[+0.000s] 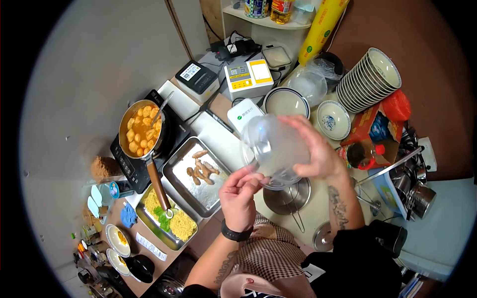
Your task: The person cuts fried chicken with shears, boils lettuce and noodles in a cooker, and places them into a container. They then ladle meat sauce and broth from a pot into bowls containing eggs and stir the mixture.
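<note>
Both hands are at a clear plastic container [276, 144] in the middle of the view, held tilted above the counter. My right hand [315, 149] wraps round its right side, thumb near the lower edge. My left hand [242, 194] pinches at its lower left rim, with a black band on the wrist. The container looks translucent, and whether anything is inside it cannot be made out. Below it a round metal strainer [287, 198] rests on the counter. Left of my left hand lies a metal tray [211, 193] with several brown pieces.
A pan [141, 130] of orange food sits on a black cooktop [130, 166], its handle pointing down. Noodles and greens fill a second tray [178, 243]. Stacked bowls [365, 82], a sauce bottle [358, 155] and a white bowl [334, 120] stand right. Small machines [248, 78] stand behind.
</note>
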`<state>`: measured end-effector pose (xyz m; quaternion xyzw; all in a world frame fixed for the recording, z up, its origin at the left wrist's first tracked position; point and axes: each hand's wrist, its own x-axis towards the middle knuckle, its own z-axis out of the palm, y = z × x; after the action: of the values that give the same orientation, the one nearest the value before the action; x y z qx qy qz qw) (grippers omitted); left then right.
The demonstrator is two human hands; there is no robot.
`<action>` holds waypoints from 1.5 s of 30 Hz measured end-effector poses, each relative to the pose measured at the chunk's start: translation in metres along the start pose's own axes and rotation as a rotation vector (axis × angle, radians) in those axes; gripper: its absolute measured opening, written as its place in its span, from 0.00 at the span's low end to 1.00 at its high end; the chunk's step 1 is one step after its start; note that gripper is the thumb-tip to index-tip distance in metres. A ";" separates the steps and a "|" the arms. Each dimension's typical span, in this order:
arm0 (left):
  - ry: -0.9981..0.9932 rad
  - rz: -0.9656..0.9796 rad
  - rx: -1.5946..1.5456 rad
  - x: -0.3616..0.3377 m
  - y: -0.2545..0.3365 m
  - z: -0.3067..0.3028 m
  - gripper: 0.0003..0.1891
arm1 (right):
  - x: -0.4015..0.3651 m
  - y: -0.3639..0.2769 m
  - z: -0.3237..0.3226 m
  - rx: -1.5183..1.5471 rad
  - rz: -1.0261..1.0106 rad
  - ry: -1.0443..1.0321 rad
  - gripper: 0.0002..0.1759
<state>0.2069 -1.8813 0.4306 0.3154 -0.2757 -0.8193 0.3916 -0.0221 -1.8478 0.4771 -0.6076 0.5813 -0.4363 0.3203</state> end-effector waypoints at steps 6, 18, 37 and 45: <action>-0.002 0.093 0.156 0.038 0.021 0.005 0.15 | 0.075 0.116 -0.095 -0.046 0.072 0.254 0.46; 0.187 -0.030 0.285 -0.070 0.018 -0.074 0.12 | 0.089 0.387 -0.146 -0.893 0.537 -0.022 0.47; -1.395 0.609 1.332 -0.403 -0.129 -0.080 0.26 | -0.553 -0.130 0.190 -0.255 0.782 0.299 0.24; -1.329 -0.260 0.993 -0.579 -0.322 -0.018 0.30 | -0.925 -0.179 0.251 -0.032 0.954 0.974 0.22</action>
<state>0.3554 -1.2390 0.3685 -0.0678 -0.7391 -0.6565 -0.1343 0.3327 -0.9444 0.3879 -0.0241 0.8699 -0.4622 0.1704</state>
